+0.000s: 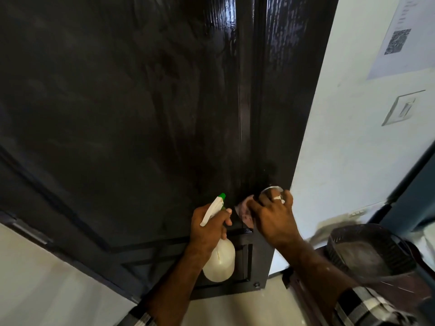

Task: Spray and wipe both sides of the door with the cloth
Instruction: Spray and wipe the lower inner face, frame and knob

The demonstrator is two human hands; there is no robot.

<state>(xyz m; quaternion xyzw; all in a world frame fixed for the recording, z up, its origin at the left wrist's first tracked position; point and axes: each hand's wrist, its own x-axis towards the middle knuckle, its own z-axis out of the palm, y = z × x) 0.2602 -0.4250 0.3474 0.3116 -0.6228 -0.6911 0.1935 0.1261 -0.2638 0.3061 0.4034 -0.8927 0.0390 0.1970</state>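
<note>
The cloth [246, 214] is pressed by the right hand [274, 217] against the door [141, 114] near its right edge, fingers curled on it, while the bottle [219, 252] is gripped upright just left by the left hand [207, 228]

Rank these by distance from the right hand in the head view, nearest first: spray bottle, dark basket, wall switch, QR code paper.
From the right hand:
1. Spray bottle, just left, gripped by the left hand.
2. Dark basket, lower right.
3. Wall switch, upper right on the wall.
4. QR code paper, top right, highest on the wall.
</note>
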